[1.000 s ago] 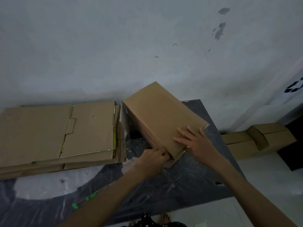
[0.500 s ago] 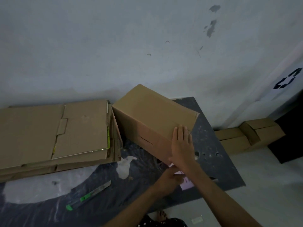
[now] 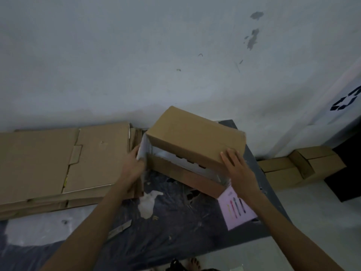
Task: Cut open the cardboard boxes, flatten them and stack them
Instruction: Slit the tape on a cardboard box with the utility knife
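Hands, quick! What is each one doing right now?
Left hand: holds the cardboard box by its left end, fingers curled round the edge.
Right hand: open, fingers flat on the box's top.

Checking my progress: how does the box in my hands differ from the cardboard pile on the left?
The box is a raised hollow shell, open toward the camera; the pile lies flat in layers. The box is compact; the pile spreads much wider. Both are plain brown cardboard.
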Available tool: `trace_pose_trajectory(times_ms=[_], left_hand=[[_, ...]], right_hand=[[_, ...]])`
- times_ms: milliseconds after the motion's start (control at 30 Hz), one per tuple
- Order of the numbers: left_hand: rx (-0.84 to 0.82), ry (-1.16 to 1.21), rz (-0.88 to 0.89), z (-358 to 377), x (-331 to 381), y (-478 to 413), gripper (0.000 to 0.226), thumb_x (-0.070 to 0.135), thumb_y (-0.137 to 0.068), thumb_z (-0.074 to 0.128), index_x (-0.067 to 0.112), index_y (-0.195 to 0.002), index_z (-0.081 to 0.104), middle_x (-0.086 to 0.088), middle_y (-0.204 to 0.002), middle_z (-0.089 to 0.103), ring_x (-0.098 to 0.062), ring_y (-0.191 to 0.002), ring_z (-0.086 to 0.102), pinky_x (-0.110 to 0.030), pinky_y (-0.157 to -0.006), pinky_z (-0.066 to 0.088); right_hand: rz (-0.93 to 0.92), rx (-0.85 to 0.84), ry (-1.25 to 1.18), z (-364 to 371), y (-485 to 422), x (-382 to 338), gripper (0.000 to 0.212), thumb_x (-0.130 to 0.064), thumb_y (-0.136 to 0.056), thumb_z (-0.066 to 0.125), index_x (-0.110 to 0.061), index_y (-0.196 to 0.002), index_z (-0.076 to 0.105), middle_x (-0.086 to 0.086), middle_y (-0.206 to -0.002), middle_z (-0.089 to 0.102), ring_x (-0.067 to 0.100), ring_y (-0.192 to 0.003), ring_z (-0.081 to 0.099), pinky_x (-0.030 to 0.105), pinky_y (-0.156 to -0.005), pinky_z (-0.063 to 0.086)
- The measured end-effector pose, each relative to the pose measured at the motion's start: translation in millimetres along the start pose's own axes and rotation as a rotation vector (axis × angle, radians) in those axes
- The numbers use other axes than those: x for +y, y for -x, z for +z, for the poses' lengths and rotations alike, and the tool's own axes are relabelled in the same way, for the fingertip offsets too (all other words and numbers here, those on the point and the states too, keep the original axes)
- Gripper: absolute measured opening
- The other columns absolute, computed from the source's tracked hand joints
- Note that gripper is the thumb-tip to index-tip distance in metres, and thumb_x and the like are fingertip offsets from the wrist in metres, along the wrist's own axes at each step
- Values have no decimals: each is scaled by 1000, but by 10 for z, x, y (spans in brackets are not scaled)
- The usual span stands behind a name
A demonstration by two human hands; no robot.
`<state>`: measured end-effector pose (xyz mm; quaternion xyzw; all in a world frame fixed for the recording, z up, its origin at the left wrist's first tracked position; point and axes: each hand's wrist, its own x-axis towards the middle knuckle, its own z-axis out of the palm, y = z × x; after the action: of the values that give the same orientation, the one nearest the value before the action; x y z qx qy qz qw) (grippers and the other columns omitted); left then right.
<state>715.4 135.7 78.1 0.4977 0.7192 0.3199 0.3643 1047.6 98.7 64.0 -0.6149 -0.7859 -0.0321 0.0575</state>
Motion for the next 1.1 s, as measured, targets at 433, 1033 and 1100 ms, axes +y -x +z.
trace_pose_trajectory(times_ms=[433, 1033, 1100], left_hand=[[-137, 86, 184, 383, -248, 237, 24, 10, -99, 51, 30, -110, 54, 14, -93, 62, -5, -82, 60, -32, -75, 49], [192, 129, 124, 537, -353, 266, 23, 33, -98, 52, 14, -111, 53, -14, -87, 61, -21, -69, 58, -27, -55, 43], [421, 334, 200, 643, -370, 491, 29, 41, -97, 44, 14, -108, 48, -4, -87, 51, -7, -75, 52, -18, -64, 43]], right_hand=[[52, 61, 183, 261, -155, 113, 105, -28, -58, 86, -9, -145, 29, 30, -144, 28, 52, -131, 28, 63, -109, 20], [-349, -342, 127, -235, -96, 236, 120, -75, -57, 43, -11, -153, 15, 20, -159, 7, 42, -144, 11, 56, -116, 13], [-336, -425, 15, -477, -123, 302, 111, -73, -64, 36, -18, -155, 3, 10, -162, -4, 31, -148, -2, 48, -118, 7]])
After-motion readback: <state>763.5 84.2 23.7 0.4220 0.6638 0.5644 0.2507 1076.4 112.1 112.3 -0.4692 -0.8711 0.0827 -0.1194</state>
